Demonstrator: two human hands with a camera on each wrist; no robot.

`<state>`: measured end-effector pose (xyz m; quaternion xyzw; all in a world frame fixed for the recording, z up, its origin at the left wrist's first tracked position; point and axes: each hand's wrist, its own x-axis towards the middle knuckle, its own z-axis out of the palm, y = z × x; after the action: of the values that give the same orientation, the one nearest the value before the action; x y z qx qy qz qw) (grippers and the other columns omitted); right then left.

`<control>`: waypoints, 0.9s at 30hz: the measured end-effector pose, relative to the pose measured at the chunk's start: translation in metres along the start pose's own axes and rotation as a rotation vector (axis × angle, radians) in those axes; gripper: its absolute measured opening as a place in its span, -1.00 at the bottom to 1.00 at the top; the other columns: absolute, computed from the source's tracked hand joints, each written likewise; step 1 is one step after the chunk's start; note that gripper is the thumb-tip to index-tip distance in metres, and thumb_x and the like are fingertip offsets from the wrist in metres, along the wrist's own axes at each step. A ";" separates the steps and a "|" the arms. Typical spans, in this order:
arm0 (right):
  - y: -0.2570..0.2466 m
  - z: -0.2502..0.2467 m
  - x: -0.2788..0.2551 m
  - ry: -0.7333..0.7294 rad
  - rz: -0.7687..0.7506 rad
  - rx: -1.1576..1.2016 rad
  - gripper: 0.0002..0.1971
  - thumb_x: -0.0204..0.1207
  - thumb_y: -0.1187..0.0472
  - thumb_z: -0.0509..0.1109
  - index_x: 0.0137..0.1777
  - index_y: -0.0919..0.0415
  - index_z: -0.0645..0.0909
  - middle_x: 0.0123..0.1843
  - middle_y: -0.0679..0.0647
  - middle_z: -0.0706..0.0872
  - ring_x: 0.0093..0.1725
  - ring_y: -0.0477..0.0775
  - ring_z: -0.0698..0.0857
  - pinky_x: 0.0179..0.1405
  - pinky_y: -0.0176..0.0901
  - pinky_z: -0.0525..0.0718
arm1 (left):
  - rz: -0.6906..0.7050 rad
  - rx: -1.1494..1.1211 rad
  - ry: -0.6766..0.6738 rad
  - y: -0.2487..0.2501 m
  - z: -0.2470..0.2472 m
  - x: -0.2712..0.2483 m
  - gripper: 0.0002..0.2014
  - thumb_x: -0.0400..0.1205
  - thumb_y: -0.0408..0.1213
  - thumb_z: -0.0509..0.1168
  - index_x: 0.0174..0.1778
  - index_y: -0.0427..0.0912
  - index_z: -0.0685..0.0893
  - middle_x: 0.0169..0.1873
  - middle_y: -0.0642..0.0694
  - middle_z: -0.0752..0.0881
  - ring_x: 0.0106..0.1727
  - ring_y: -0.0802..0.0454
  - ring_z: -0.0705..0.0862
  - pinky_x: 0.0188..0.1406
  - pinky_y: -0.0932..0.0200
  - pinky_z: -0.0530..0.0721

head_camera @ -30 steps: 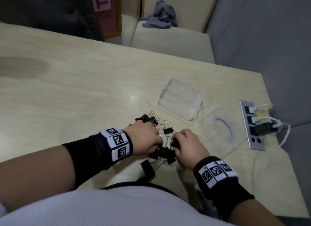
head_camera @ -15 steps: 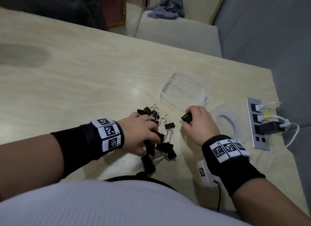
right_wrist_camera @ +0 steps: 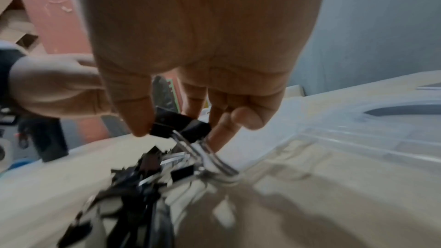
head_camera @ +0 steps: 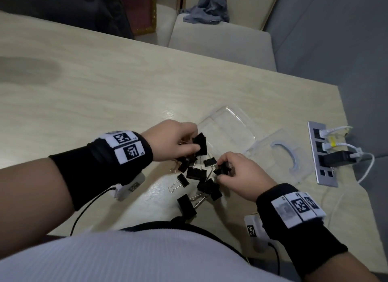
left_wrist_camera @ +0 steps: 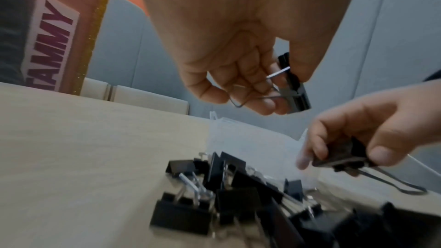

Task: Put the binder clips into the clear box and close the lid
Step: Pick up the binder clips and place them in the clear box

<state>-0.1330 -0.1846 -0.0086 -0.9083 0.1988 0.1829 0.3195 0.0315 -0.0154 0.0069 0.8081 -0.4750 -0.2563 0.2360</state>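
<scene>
Several black binder clips (head_camera: 196,173) lie in a loose pile near the table's front edge, also seen in the left wrist view (left_wrist_camera: 229,186). My left hand (head_camera: 178,142) is raised over the pile and pinches a large black clip (head_camera: 200,144) by the near rim of the clear box (head_camera: 226,127). In its wrist view that clip (left_wrist_camera: 294,90) sits between thumb and fingers. My right hand (head_camera: 235,172) pinches a smaller clip (head_camera: 221,169) just right of the pile; its wire handles hang down (right_wrist_camera: 181,125). The box is open, with its clear lid (head_camera: 279,155) flat to the right.
A silver power strip (head_camera: 323,153) with white cables and a black plug lies at the table's right edge. A pale bench (head_camera: 220,44) with a grey cloth (head_camera: 206,8) stands behind the table. Bare tabletop (head_camera: 94,88) stretches to the left.
My left hand lifted a large clip from the pile up to the box's near rim. My right hand came back from beside the box to the pile and now pinches a clip.
</scene>
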 end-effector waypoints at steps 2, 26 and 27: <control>-0.001 -0.008 -0.003 0.023 0.031 0.187 -0.78 0.39 0.17 0.43 0.03 -0.07 0.61 -0.22 -0.03 0.60 -0.41 -0.17 0.55 -0.36 -0.27 0.53 | -0.047 -0.103 0.057 0.002 -0.004 0.010 -0.84 0.59 -0.08 0.37 -0.14 0.01 0.50 -0.37 0.15 0.68 -0.29 0.06 0.65 -0.24 0.14 0.60; -0.015 -0.013 0.052 0.426 -0.160 -0.108 -0.70 0.44 0.12 0.43 0.18 0.05 0.65 0.27 0.00 0.58 0.29 0.08 0.51 0.35 -0.03 0.48 | -0.054 0.580 0.009 -0.019 0.014 0.078 -0.78 0.65 -0.06 0.22 0.06 0.03 0.75 0.00 0.03 0.73 0.26 -0.12 0.46 0.15 -0.09 0.42; -0.016 -0.013 0.052 0.451 -0.168 -0.129 -0.70 0.45 0.10 0.43 0.18 0.04 0.65 0.27 0.01 0.59 0.29 0.12 0.50 0.34 0.03 0.48 | -0.054 0.568 0.004 -0.021 0.013 0.076 -0.78 0.66 -0.07 0.22 0.05 0.04 0.76 -0.02 0.05 0.75 0.25 -0.10 0.46 0.16 -0.09 0.41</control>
<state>-0.0780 -0.1947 -0.0149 -0.9579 0.1766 -0.0393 0.2227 0.0684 -0.0759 -0.0305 0.8547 -0.5055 -0.1178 -0.0059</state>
